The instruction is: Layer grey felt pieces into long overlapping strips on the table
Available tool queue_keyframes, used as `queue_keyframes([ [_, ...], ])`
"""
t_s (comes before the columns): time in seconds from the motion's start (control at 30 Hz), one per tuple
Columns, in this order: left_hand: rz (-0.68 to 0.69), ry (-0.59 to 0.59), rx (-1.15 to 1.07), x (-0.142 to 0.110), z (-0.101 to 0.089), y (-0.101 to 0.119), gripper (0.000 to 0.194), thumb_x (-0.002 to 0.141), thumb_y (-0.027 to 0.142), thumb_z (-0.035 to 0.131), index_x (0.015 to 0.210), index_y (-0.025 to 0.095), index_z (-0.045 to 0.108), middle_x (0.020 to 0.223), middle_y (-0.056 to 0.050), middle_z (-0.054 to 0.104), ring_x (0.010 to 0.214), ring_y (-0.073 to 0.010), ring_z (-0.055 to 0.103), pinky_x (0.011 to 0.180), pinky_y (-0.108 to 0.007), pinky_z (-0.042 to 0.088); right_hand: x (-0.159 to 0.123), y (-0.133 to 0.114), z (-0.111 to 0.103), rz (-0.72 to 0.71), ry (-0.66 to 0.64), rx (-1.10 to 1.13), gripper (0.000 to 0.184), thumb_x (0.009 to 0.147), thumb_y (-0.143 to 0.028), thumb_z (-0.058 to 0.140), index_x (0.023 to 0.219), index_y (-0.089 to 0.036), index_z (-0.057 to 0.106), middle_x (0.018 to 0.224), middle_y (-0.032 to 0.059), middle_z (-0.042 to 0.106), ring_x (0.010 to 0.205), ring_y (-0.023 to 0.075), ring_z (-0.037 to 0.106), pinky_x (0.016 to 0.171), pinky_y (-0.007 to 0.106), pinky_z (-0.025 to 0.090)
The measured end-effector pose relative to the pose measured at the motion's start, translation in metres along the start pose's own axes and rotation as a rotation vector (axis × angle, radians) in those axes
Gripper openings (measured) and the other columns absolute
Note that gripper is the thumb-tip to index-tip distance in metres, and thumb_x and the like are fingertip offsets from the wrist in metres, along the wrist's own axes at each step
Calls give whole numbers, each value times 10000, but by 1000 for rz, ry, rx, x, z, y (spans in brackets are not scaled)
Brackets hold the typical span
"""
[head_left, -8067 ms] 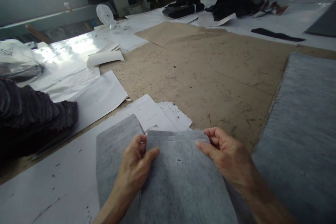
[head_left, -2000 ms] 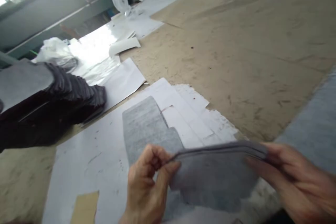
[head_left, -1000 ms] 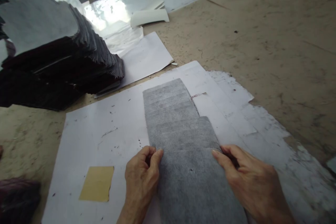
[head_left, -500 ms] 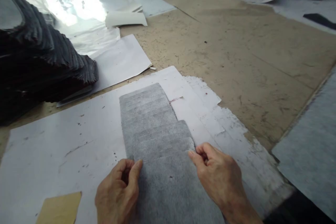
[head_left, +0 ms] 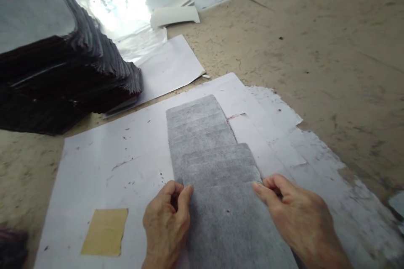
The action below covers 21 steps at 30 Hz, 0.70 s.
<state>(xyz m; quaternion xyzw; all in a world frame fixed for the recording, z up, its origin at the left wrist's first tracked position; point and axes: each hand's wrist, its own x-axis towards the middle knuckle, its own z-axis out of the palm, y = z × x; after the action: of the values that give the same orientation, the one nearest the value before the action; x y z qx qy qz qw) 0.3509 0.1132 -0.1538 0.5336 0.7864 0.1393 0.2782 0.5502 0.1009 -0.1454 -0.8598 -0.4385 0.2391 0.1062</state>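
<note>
Two grey felt-like fabric pieces lie overlapped on white paper, the nearer one partly over the farther. My left hand (head_left: 168,218) pinches the left edge of the nearer grey fabric piece (head_left: 230,227) between thumb and fingers. Opposite it, my right hand (head_left: 293,210) pinches the right edge of that same piece. Beyond them, the farther grey fabric piece (head_left: 198,124) rests flat, with faint creases running across it. The near end of the held piece runs out of view at the bottom.
White paper (head_left: 94,168) covers the table under the work, with a yellow-tan square (head_left: 105,232) at left. A tall stack of dark, grey-topped fabric pieces (head_left: 94,59) stands at the upper left. Brown paper (head_left: 315,50) spreads across the back right.
The whole view has swung left, so everything appears shifted to the right and more of the fabric stack shows. Both hands keep their pinch on the nearer piece, which looks nearly unmoved on the paper.
</note>
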Motion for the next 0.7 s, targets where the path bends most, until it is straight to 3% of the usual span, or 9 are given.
queue_keyframes([
  [0.37,15,-42,-22,1,-2,-2,348,752,493,471,551,210,490,472,47,426,488,-112,423,517,-232,318,5,7,3,-108,45,-25,343,668,-521,398,482,-244,476,421,-6,458,423,177,457,444,284,302],
  [0.53,22,-15,85,-2,1,-1,346,750,504,457,560,217,490,448,45,432,445,-123,432,502,-253,330,-2,8,7,-273,187,-124,293,750,-409,454,514,-235,453,408,-27,446,357,154,421,378,271,286],
  [0.63,68,89,128,-3,2,-4,260,742,480,503,725,223,534,553,33,513,487,-138,496,492,-254,369,-3,7,6,-470,358,-163,132,779,-308,475,703,-213,525,612,14,578,540,185,553,438,288,399],
  [0.7,192,177,125,0,1,-6,255,740,431,534,883,220,529,703,6,552,572,-150,540,512,-258,412,2,7,2,-646,368,-130,171,776,-213,481,930,-175,544,871,61,622,805,208,589,633,316,491],
])
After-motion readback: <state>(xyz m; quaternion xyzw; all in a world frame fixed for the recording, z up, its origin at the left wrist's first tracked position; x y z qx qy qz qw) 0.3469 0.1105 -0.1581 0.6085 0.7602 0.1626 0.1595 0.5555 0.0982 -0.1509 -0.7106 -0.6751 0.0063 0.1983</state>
